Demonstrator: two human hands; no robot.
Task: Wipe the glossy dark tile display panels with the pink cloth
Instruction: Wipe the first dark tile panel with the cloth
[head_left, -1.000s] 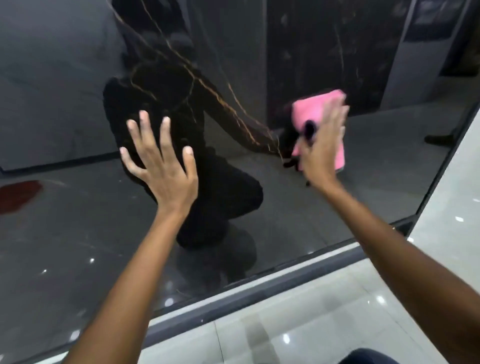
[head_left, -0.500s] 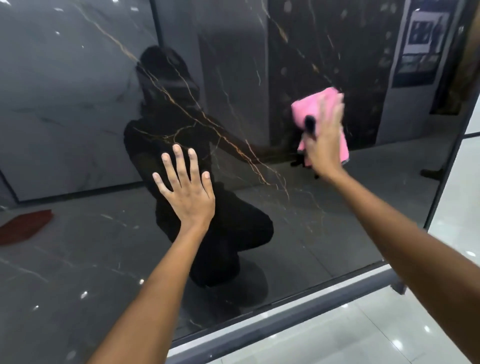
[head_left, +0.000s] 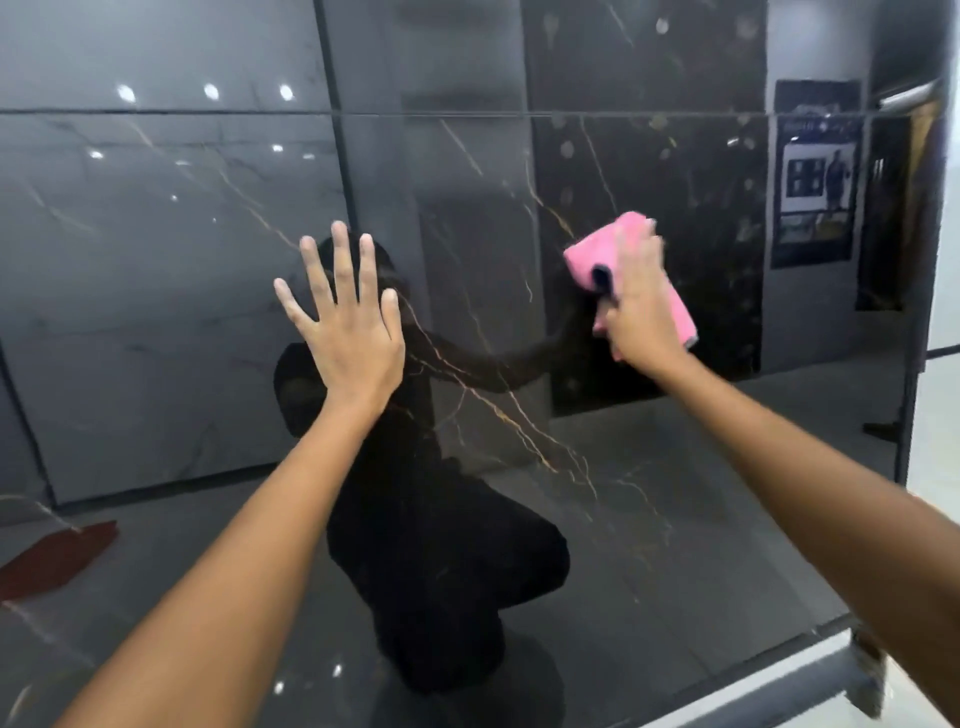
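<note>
- The view is raised since the earlier pictures: more of the upper dark tile panel (head_left: 519, 312) is shown, and a horizontal seam (head_left: 467, 112) is now seen near the top.
- Less of the pale floor under the panel is seen; only a strip of the grey bottom frame (head_left: 810, 686) is left at the lower right.
- The left hand (head_left: 353, 332) is seen further right and higher in the view, now over the reflected head rather than the reflected body.
- The pink cloth (head_left: 613, 244), under the right hand (head_left: 641, 306), is carried upward along the panel and appears blurred.
- A reflected poster (head_left: 815, 176) is now shown in full at the right.
</note>
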